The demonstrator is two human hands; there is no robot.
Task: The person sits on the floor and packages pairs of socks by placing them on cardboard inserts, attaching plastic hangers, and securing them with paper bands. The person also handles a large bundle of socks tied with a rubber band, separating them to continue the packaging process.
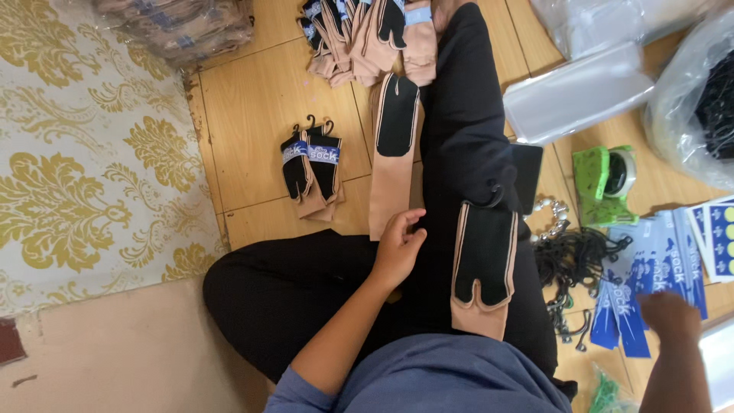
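**Socks on the lap, one hand at the paper labels**

The person sat on the wooden floor (pixel 260 115) with legs in black trousers (pixel 459 122). The left hand (pixel 397 248) rested on the lap. Its fingers were loosely curled and held nothing. Its fingertips (pixel 417 218) were just beside the bottom end of a long tan sock with a black sole (pixel 394 153). That sock lay flat, partly on the floor and partly against the leg, going up and away from the left hand.

A second tan and black sock (pixel 483 264) lay on the thigh, just to the right of the left hand. It had a split toe, and the toe end pointed toward the person's body.

The right hand (pixel 669 313) was well apart from the left one, down over a pile of blue paper labels (pixel 650 268). It was blurry, so I could not tell if its fingers were open or closed, or if it was pinching a label.

Between the two hands, close to the labels, lay a heap of small black hooks (pixel 573 260). Past the right hand sat a green tape holder (pixel 608 180). Past the left hand lay a finished pair of socks with a label and hooks (pixel 312 172), and farther off a bunch of more socks (pixel 367 34).
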